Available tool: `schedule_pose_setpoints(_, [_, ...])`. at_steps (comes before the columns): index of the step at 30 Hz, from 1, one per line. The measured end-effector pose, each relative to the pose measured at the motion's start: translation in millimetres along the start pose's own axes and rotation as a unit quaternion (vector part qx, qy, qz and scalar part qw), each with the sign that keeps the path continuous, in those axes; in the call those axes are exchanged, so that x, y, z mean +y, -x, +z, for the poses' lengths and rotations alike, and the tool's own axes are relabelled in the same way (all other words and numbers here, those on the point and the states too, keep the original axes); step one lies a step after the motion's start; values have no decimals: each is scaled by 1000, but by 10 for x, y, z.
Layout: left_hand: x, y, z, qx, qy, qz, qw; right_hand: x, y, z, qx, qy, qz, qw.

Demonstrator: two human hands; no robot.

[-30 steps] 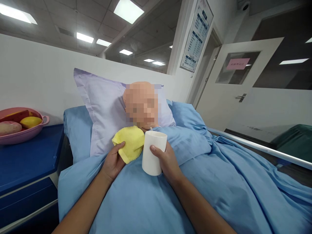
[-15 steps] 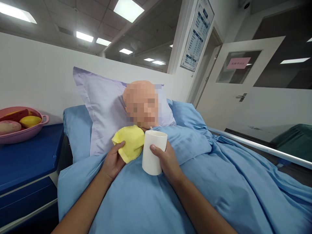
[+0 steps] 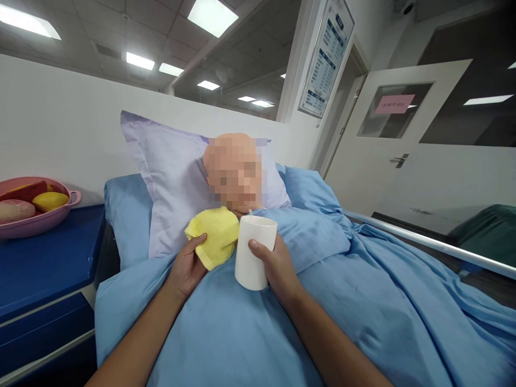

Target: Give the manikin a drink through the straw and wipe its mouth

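A person lies in a bed under a light blue blanket (image 3: 250,333), head on a lilac pillow (image 3: 169,183). My left hand (image 3: 186,269) grips a folded yellow towel (image 3: 213,236) held under the person's chin. My right hand (image 3: 274,269) is wrapped round a white cup (image 3: 252,252), held upright just below the person's mouth. A thin straw (image 3: 250,212) sticks up from the cup towards the mouth. Both my forearms reach in over the blanket.
A blue bedside cabinet (image 3: 48,258) stands at the left, with a pink bowl (image 3: 36,220) of fruit on it. A metal bed rail (image 3: 427,242) runs along the right side. Behind are a white wall, a door (image 3: 387,145) and a wall chart (image 3: 326,59).
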State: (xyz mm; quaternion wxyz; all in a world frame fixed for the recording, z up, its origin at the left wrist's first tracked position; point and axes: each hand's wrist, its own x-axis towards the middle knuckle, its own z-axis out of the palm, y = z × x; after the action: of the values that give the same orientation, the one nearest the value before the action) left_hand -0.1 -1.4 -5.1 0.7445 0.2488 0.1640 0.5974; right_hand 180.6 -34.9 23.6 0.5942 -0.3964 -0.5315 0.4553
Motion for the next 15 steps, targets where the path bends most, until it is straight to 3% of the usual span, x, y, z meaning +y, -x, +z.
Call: schedule_pose_setpoints(15, [1, 2, -19, -12, -5, 4, 1000, -7, 2, 3, -4, -1, -10, 1000])
